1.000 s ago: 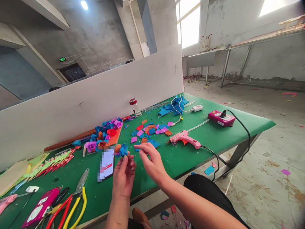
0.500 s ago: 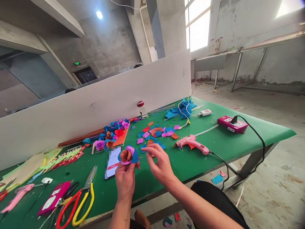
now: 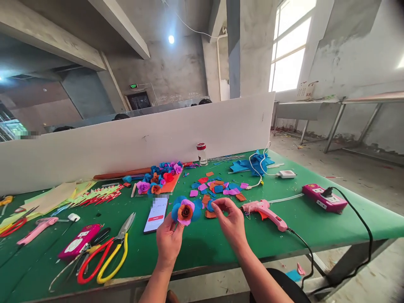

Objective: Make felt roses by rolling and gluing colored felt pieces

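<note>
My left hand is closed on a paper flower with a brown centre, a purple ring and blue outer petals; its face is turned toward me. Just to the right, my right hand has thumb and forefinger pinched at a small blue paper petal, apart from the flower. Behind it lie loose paper pieces in blue, purple, brown and red. A pink glue gun rests beside my right hand, and a phone lies left of the flower.
Finished paper flowers are piled at the back. Large scissors and a magenta power strip lie left; another power strip with a black cord is right. A glass jar stands by the white partition.
The view has tilted up and swung left. My left hand has turned the flower to face me. My right hand has moved slightly away from it, with the blue petal now visible at its fingertips.
</note>
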Demonstrator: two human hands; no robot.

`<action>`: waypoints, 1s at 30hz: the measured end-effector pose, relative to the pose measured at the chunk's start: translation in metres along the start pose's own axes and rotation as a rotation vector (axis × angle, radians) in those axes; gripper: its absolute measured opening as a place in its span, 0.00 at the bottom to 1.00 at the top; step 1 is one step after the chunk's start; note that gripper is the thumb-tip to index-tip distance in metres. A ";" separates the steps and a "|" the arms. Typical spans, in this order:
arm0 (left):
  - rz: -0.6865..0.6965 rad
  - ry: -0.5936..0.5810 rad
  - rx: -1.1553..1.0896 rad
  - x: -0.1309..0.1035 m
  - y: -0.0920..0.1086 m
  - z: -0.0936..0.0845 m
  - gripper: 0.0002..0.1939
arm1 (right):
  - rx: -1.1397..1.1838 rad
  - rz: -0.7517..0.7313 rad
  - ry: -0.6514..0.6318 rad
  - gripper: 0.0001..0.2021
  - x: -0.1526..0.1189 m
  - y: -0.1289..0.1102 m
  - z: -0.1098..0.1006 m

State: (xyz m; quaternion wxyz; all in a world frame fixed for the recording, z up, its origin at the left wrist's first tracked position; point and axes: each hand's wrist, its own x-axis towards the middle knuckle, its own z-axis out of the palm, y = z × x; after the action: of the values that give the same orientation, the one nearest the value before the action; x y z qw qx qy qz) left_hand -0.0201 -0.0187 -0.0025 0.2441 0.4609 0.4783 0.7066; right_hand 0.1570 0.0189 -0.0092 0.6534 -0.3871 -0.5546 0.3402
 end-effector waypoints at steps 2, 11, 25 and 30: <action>-0.038 -0.027 0.035 -0.002 0.002 0.003 0.09 | -0.022 0.003 -0.060 0.13 -0.002 0.003 0.003; -0.231 -0.052 -0.122 -0.008 0.015 0.016 0.15 | -0.091 -0.032 -0.326 0.10 -0.018 0.002 0.019; -0.195 -0.150 -0.085 -0.010 0.012 0.011 0.12 | -0.074 0.004 -0.380 0.08 -0.019 0.006 0.022; -0.185 -0.217 -0.076 -0.008 0.006 0.008 0.08 | -0.053 -0.027 -0.420 0.10 -0.017 0.006 0.019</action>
State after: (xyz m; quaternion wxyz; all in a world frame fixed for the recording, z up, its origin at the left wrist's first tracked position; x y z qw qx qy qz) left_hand -0.0084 -0.0241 0.0002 0.3755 0.4790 0.4624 0.6447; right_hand 0.1353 0.0094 -0.0204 0.5175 -0.3174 -0.6925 0.3897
